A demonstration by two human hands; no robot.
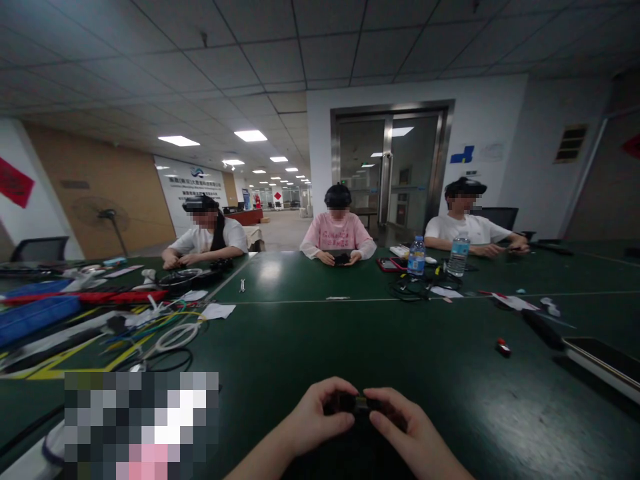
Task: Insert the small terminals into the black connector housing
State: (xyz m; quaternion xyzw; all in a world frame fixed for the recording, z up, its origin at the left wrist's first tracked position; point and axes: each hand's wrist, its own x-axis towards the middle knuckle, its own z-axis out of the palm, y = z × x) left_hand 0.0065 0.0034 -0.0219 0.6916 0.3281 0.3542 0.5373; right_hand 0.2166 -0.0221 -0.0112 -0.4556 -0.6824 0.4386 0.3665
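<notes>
Low in the middle of the head view, my left hand [327, 410] and my right hand [397, 417] face each other over the green table [290, 347]. Between their fingertips is a small dark object [361, 403] with a yellowish patch. Thumb and fingers of each hand are closed on one end of it. My fingers cover much of the object, and it is too dark and small to tell its kind.
Cables [175, 337], a blue tray [37, 320] and papers lie at left. Two water bottles [416, 256] stand farther back at right. A small red-and-black item [503, 347] and a flat device [605, 363] lie at right. Three people sit across the table.
</notes>
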